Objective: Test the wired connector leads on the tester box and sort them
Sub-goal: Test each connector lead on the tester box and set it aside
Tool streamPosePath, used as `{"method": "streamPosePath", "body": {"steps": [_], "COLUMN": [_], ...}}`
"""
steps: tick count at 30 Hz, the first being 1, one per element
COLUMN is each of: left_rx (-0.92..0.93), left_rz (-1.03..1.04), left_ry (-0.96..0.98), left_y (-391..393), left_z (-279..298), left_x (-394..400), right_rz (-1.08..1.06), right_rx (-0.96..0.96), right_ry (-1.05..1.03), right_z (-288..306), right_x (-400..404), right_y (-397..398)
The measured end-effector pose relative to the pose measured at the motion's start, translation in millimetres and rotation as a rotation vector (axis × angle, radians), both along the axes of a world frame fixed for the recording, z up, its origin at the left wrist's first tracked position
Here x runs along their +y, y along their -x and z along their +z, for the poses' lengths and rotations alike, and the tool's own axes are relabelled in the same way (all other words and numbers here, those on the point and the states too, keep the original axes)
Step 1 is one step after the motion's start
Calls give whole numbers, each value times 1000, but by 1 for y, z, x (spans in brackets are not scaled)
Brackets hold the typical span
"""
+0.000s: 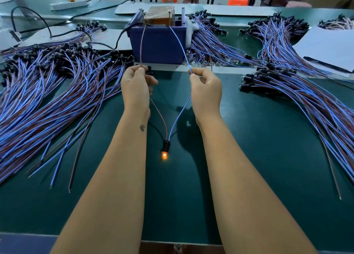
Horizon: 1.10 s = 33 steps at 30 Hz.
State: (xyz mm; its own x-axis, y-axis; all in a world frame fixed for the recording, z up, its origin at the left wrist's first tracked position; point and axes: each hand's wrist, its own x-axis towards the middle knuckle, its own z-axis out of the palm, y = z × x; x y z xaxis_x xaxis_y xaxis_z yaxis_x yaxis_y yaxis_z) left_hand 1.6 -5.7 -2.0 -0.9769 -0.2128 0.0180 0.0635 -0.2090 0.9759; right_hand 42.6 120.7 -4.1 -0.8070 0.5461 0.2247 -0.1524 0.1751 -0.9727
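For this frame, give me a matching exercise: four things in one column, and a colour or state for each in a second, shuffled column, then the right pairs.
Things:
1. Left hand
2. Right hand
3. Small lamp on the black connector
4. Tester box

States:
A. dark blue, standing at the far edge of the green mat
B. pinches the brown wire
C. glows orange
D. pinches the blue wire

Pairs: 1-B, 2-D, 3-C, 4-A
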Motion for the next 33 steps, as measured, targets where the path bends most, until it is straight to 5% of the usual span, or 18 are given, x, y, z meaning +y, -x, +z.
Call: {"method": "streamPosePath", "body": {"steps": [3,9,14,21,25,28,33], "left_rx": [50,54,85,50,7,22,198], "left_rz": [-54,-300,-255,-85,-167,-203,-275], "left_ry": [125,35,98,-296,-423,-174,426], "left_y": [-5,-14,-10,-2,-2,-5,-17], "left_z": [0,5,2,7,9,6,-3], "left_x": [8,20,16,1,-1,6,32], "right_rz": [79,210,279,532,225,-96,-150], "right_rx": [39,-3,-49,-283,-89,138,206], "right_ry": [-41,-141,-150,-309,-393,-350,56], "right_z": [1,-1,1,8,6,11,13], "right_x": [-5,-12,-9,-3,-3,-4,9], "right_y": [0,1,-2,-9,-7,-10,-10]}}
